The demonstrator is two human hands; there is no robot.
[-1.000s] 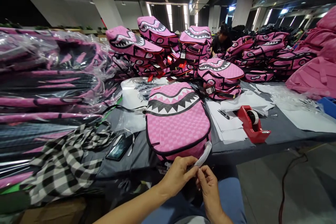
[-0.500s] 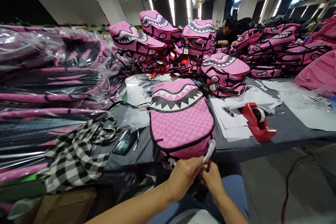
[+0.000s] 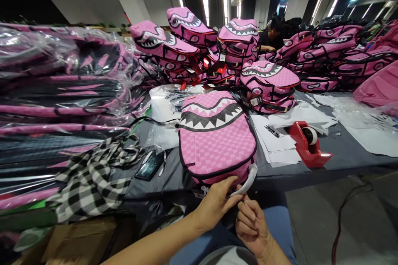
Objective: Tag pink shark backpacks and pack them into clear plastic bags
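Note:
A pink checkered backpack (image 3: 214, 149) with a black-and-white shark-mouth print lies at the table's front edge, its bottom towards me. From its lower right corner curves a white strip (image 3: 249, 179), which looks like a wrapped strap. My left hand (image 3: 213, 207) has the strip's lower end between thumb and fingers, just below the bag. Close beside it, my right hand (image 3: 252, 225) is curled with its fingertips pinched near that same end. What the right fingertips grip, if anything, is too small to make out.
Right of the bag are white papers (image 3: 275, 145), a pen (image 3: 272, 131) and a red tape dispenser (image 3: 307, 147). To the left lie a phone (image 3: 150, 165), a checked cloth (image 3: 96, 178) and plastic-wrapped bags (image 3: 62, 95). More pink backpacks (image 3: 269, 83) are stacked behind; a person (image 3: 270, 35) stands beyond.
My right hand has drawn slightly down and turned, its fingers now curled into view. My left fingers have spread a little along the white strip. The backpack keeps its place on the table.

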